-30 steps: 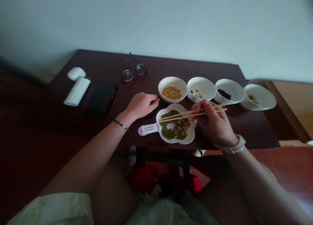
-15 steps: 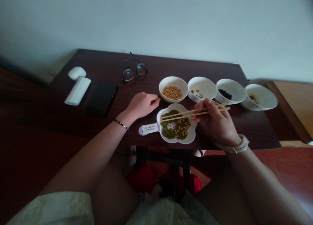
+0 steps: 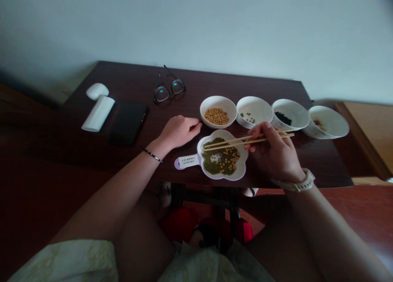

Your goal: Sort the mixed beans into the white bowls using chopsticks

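My right hand [image 3: 274, 151] is closed on a pair of chopsticks [image 3: 236, 143]. Their tips are down at the left side of a white flower-shaped dish [image 3: 242, 173] with a lilac-edged handle. Green mung beans [image 3: 211, 165] fill much of that dish, mixed with yellow soybeans [image 3: 231, 158] toward its right side. Whether a bean sits between the tips is too small to tell. My left hand [image 3: 179, 131] rests on the table with loosely curled fingers, nothing visible in them, its fingertips close beside a white bowl [image 3: 231, 110] of soybeans.
Right of the soybean bowl stand a bowl with a few mung beans [image 3: 260, 106], a bowl of black beans [image 3: 296, 110], and a bowl with a little reddish content [image 3: 334, 122]. Glasses [image 3: 168, 91], a black flat case [image 3: 129, 122] and a white cylindrical object [image 3: 98, 114] lie leftward.
The chopsticks and my right hand have shifted slightly right, with the tips still over the dish's left side. My left hand stays in place.
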Tool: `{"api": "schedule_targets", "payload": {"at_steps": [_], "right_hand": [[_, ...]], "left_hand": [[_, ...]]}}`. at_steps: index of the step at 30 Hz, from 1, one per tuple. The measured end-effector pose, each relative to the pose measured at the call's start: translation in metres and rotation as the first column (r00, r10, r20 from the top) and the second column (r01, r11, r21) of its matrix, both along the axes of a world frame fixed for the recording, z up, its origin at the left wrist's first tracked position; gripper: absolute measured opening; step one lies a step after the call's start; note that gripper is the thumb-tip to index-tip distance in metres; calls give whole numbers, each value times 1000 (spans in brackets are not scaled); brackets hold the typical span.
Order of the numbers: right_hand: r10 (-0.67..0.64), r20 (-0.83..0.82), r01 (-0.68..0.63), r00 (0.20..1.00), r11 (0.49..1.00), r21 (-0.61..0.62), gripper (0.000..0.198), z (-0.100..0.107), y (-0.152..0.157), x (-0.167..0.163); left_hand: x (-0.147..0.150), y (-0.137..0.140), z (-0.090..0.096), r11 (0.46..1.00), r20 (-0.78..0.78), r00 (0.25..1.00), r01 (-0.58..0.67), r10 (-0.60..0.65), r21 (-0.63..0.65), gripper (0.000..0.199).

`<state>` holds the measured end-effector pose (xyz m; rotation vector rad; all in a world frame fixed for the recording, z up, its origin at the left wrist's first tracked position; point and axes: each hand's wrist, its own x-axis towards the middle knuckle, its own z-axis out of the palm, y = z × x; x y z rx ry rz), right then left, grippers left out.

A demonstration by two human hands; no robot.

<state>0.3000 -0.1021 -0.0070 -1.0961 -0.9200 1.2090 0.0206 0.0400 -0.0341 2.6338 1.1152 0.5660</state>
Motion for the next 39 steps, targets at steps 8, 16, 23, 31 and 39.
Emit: {"api": "schedule_targets", "payload": {"at_steps": [8, 16, 23, 31, 39], "right_hand": [[27, 54, -25, 998, 999, -31, 40, -1, -2, -5], [71, 15, -71, 997, 997, -24, 40, 1, -3, -8], [111, 6, -111, 994, 993, -29, 41, 3, -2, -8], [120, -33, -122, 992, 991, -61, 39, 7, -3, 4], [104, -4, -104, 995, 989, -108, 40, 7, -5, 1]], "left_hand": [[1, 1, 1, 1000, 3, 1000, -10, 10, -14, 43], [2, 1, 1, 1000, -26, 999, -26, 26, -11, 44], [1, 1, 1, 1000, -14, 1000, -17, 16, -15, 44], [1, 0, 1, 1000, -1, 1000, -11, 11, -14, 44], [1, 0, 2, 1000, -9, 1000, -11, 11, -11, 44]]}}
